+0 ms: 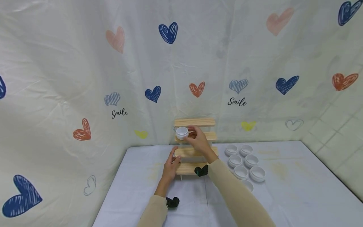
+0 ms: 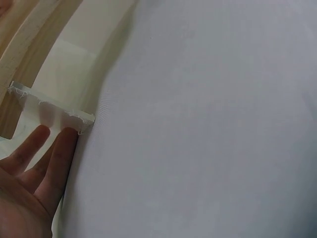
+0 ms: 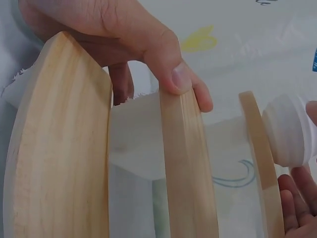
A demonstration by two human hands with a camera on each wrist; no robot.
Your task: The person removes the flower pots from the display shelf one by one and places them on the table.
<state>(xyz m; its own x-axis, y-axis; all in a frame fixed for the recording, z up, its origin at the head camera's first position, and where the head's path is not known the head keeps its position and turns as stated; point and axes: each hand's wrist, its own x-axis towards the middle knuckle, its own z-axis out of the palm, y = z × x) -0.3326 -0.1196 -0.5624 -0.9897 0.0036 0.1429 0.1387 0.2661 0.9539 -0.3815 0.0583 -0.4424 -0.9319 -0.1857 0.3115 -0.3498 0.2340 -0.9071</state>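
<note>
One small white round jar (image 1: 181, 132), right hand (image 1: 199, 141) pinching

White jars (image 1: 246, 164), pale wood rack (image 1: 194, 122), grey-white desk (image 1: 283, 189); cream cloth (image 1: 71, 63) with blue, orange, pink hearts.

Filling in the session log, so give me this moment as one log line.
right hand: holds white jar at stepped wooden rack | left hand: open, fingers touching rack's lower step | spare jars: on table, right of rack
</note>
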